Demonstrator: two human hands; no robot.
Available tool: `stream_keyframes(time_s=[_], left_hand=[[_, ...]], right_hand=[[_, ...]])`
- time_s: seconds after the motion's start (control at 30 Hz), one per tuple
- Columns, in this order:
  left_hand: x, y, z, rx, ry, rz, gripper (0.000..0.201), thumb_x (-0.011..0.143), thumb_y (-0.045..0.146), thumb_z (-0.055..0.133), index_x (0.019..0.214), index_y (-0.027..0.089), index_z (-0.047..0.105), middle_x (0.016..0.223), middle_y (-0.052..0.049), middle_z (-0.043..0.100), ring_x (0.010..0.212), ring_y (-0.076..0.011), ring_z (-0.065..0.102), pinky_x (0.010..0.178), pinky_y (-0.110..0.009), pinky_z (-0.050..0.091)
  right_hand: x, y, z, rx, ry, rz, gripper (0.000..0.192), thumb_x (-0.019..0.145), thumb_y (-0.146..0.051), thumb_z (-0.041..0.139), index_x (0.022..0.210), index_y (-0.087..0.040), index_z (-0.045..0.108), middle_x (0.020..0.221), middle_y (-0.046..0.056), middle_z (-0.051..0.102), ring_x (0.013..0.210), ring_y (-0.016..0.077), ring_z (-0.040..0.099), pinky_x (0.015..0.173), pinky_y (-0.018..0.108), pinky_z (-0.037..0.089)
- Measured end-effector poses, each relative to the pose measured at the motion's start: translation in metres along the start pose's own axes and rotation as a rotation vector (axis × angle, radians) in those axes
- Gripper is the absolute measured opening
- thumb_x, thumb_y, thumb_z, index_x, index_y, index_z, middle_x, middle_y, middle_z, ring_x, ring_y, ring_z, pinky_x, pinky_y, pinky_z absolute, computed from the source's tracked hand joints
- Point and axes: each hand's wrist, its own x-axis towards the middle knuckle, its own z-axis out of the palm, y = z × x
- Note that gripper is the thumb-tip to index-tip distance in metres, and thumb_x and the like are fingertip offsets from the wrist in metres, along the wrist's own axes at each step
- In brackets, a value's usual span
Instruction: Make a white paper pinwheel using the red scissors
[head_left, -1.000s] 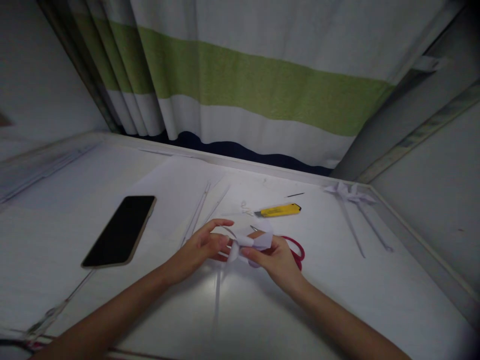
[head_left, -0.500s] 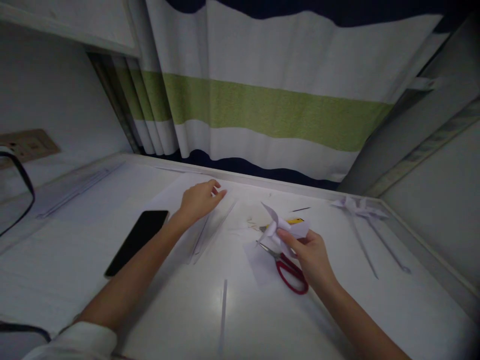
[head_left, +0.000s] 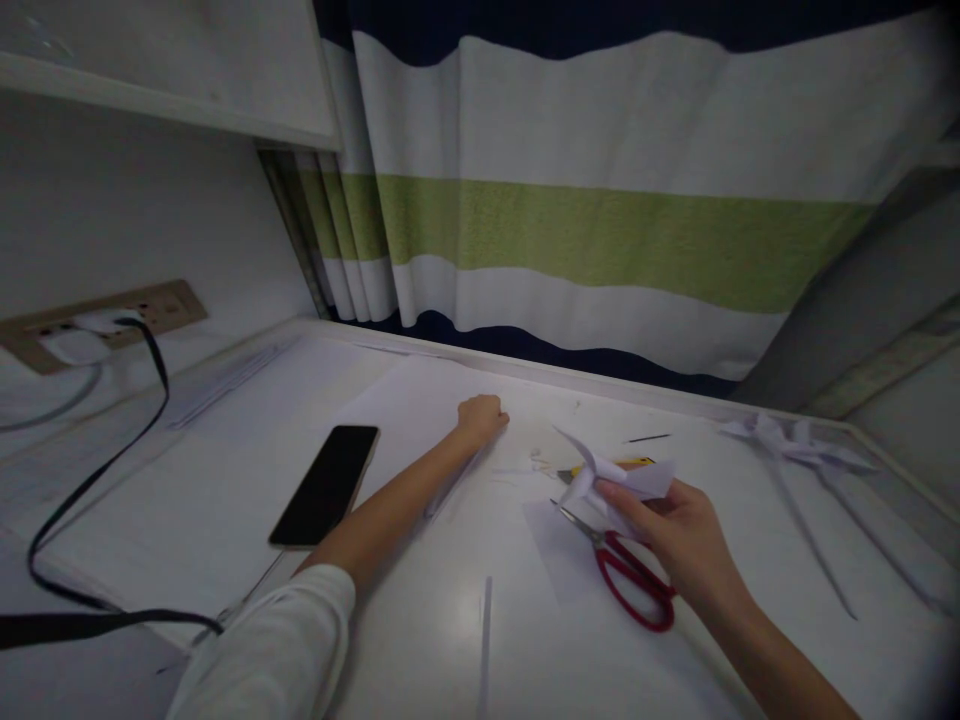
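Observation:
Between the thumb and fingers of my right hand (head_left: pixel 686 530) is a white paper pinwheel (head_left: pixel 592 465) with curled blades. Below it lie scissors (head_left: pixel 637 580) with red handles, and a yellow cutter (head_left: pixel 634 463) shows partly behind it. My left hand (head_left: pixel 482 418) is closed at the far side of the table, at the end of thin paper strips (head_left: pixel 454 487) partly covered by my forearm. Whatever its fingers hold is hidden. A square of white paper (head_left: pixel 551 550) lies under the scissors' blades.
A black phone (head_left: pixel 326 485) lies left of my left forearm. Finished-looking pinwheels (head_left: pixel 795 440) on paper sticks rest at the right. One paper strip (head_left: pixel 486 640) lies near the front. A black cable (head_left: pixel 97 470) hangs from the wall socket (head_left: pixel 172 305).
The view has swung left, showing more of the socket and cable. My left hand has gone from loosely spread fingers to closed beside the strips. My right hand still holds the pinwheel.

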Motion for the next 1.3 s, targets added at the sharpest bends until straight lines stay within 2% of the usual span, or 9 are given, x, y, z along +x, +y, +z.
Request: stream_keyframes(time_s=[0.17,0.27,0.4,0.43,0.6,0.7,0.83,1.07,1.3], left_hand=[[-0.014,0.005,-0.023,-0.280,0.044,0.114,0.028,0.082,0.027,0.047,0.107,0.014,0.048,0.106,-0.008,0.051,0.088,-0.0188,0.054,0.073,-0.038,0.046],[-0.036,0.020,-0.037,-0.488,0.059,0.244,0.030,0.086,0.033,0.035,0.102,0.011,0.048,0.082,-0.005,0.058,0.062,-0.0101,0.055,0.059,-0.025,0.048],[-0.077,0.040,-0.050,-0.720,0.063,0.399,0.033,0.085,0.038,0.034,0.098,0.013,0.052,0.074,-0.002,0.055,0.048,-0.0056,0.046,0.042,-0.017,0.041],[-0.087,0.042,-0.052,-0.881,0.041,0.438,0.032,0.083,0.037,0.039,0.097,0.012,0.054,0.072,-0.002,0.055,0.046,-0.0054,0.044,0.039,-0.016,0.038],[-0.115,0.044,-0.060,-1.190,-0.111,0.488,0.024,0.079,0.026,0.048,0.098,0.019,0.061,0.074,-0.001,0.053,0.055,-0.0068,0.043,0.044,-0.017,0.035],[-0.117,0.043,-0.061,-1.256,-0.226,0.503,0.022,0.078,0.023,0.050,0.096,0.020,0.063,0.077,-0.001,0.054,0.059,-0.0072,0.044,0.049,-0.018,0.035],[-0.118,0.042,-0.055,-1.308,-0.358,0.393,0.021,0.076,0.028,0.054,0.093,0.020,0.063,0.072,-0.001,0.058,0.054,-0.0073,0.046,0.044,-0.018,0.034],[-0.125,0.047,-0.055,-1.363,-0.280,0.468,0.012,0.075,0.023,0.057,0.085,0.024,0.063,0.076,0.003,0.062,0.055,-0.0057,0.052,0.044,-0.014,0.038],[-0.130,0.047,-0.063,-1.370,-0.251,0.483,0.010,0.071,0.016,0.061,0.077,0.023,0.065,0.076,0.003,0.065,0.064,-0.0076,0.058,0.055,-0.014,0.045]], right_hand=[[0.008,-0.018,0.004,-0.051,-0.021,-0.066,0.024,0.057,-0.034,0.069,0.072,-0.015,0.066,0.061,0.004,0.066,0.054,0.0178,0.060,0.048,0.027,0.048],[0.011,-0.035,0.003,-0.030,-0.050,-0.151,0.019,0.059,-0.029,0.069,0.074,-0.018,0.065,0.066,0.003,0.067,0.057,0.0168,0.061,0.050,0.027,0.050],[0.004,-0.055,0.001,-0.017,-0.065,-0.459,0.011,0.063,-0.018,0.067,0.073,-0.022,0.065,0.072,0.001,0.067,0.064,0.0155,0.061,0.054,0.025,0.051],[0.001,-0.058,0.001,-0.045,-0.109,-0.511,0.010,0.064,-0.016,0.066,0.073,-0.022,0.064,0.072,0.001,0.066,0.064,0.0157,0.061,0.056,0.026,0.051],[-0.010,-0.057,0.000,-0.151,-0.284,-0.757,0.018,0.067,-0.012,0.062,0.082,-0.022,0.063,0.075,0.003,0.067,0.070,0.0179,0.062,0.061,0.029,0.051],[-0.013,-0.053,-0.001,-0.157,-0.281,-0.864,0.027,0.066,-0.009,0.063,0.090,-0.022,0.061,0.080,0.003,0.067,0.077,0.0190,0.061,0.069,0.032,0.050],[-0.016,-0.052,-0.002,-0.170,-0.282,-0.926,0.034,0.065,-0.005,0.063,0.095,-0.020,0.060,0.084,0.003,0.066,0.079,0.0185,0.061,0.071,0.033,0.050],[-0.024,-0.054,-0.002,-0.166,-0.227,-0.902,0.030,0.064,-0.006,0.064,0.092,-0.018,0.062,0.082,0.003,0.066,0.076,0.0181,0.061,0.068,0.032,0.050],[-0.028,-0.056,-0.002,-0.168,-0.218,-0.918,0.030,0.064,-0.006,0.064,0.091,-0.019,0.062,0.082,0.002,0.067,0.077,0.0174,0.061,0.070,0.031,0.050]])
